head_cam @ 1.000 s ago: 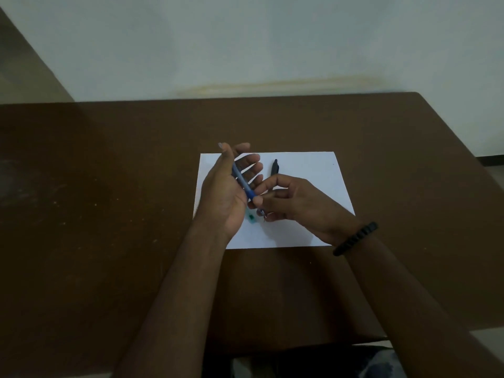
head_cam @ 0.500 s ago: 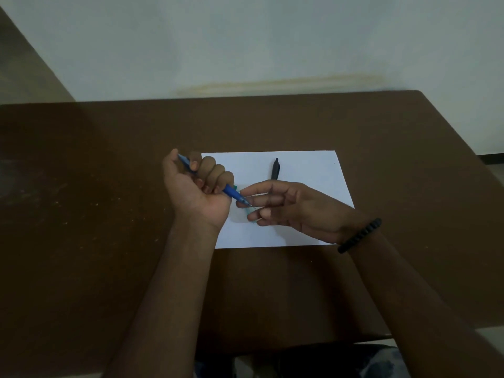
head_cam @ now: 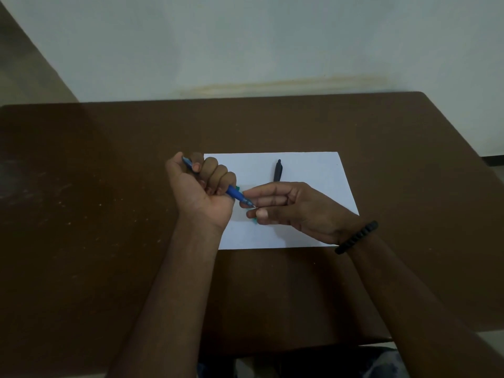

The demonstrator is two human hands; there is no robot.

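My left hand (head_cam: 203, 195) grips a blue pen (head_cam: 236, 195) in a fist above the left edge of a white sheet of paper (head_cam: 308, 170). The pen's tip points right and down. My right hand (head_cam: 294, 208), with a black beaded bracelet (head_cam: 357, 237) on its wrist, reaches in from the right. Its fingertips and thumb pinch around the pen's tip. A small teal piece (head_cam: 255, 220) shows on the paper just under the thumb, mostly hidden. A black pen (head_cam: 278, 171) lies on the paper behind my right hand.
The paper lies on a dark brown table (head_cam: 109, 214) that stands against a pale wall (head_cam: 245, 45). The table's right edge runs diagonally at the far right, and its near edge is at the bottom by my lap.
One second ago my left hand held the blue pen with its fingers spread; it has since closed into a fist and shifted left. My right fingers stretched out to the pen's tip.
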